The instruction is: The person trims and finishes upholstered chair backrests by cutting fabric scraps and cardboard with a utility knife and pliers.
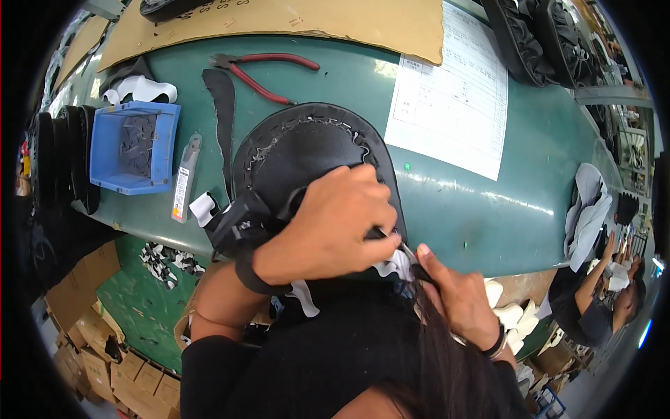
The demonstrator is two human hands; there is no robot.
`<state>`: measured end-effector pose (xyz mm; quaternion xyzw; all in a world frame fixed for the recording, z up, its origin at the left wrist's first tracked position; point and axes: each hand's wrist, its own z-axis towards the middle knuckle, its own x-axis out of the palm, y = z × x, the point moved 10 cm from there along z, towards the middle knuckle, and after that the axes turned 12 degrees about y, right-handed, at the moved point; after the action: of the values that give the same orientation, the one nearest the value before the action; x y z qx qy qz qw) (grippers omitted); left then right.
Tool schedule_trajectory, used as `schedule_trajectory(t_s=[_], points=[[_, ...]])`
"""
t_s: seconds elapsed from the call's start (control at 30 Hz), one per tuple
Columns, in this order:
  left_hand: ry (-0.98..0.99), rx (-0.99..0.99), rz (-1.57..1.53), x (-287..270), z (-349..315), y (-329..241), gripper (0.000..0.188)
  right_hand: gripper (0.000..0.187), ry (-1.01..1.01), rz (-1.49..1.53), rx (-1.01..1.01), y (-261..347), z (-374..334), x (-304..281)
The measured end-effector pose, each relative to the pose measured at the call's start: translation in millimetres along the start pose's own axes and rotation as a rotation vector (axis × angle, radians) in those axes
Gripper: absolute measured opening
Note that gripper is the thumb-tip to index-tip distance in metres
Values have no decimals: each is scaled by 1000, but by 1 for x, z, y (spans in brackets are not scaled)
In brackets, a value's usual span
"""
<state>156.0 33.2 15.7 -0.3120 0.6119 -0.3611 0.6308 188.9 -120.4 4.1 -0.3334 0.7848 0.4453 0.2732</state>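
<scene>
In front of me on the table lies a rounded black panel [300, 150], like a seat cushion, with a staple-dotted rim of gathered cover material. Across its lower right part reaches my left hand [342, 220], fingers curled closed on the black cover material [377, 233] at the edge. My right hand [457, 297] is closed round a dark-handled tool with a metal tip [407, 250]; its kind is partly hidden by the fingers. That tip meets the panel's edge beside my left fingers. White-backed trimming [396, 265] hangs between the hands.
Red-handled cutters [269, 60], a black strip [222, 112], a utility knife [186, 178] and a blue bin [132, 185] of metal bits lie around the panel. Farther off are cardboard [279, 21], a printed sheet [450, 105] and grey cloth [586, 213]. Another person [593, 300] works at right.
</scene>
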Motion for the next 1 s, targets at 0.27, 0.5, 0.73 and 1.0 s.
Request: schedule_trajectory(t_s=[0.27,0.5,0.73,1.0], points=[[-194,-155,-1340,-17,-6,29,18,59,-111,-79,114,-4,-1,-16],[49,-222,504,-17,29,-1,22,55,-99,-263,99,-12,29,-58],[16,-105,-294,-22,42,34,30,57,-263,92,106,-11,30,-23],[-242,16,-799,-69,33,34,19,52,-371,300,136,-12,37,-17]])
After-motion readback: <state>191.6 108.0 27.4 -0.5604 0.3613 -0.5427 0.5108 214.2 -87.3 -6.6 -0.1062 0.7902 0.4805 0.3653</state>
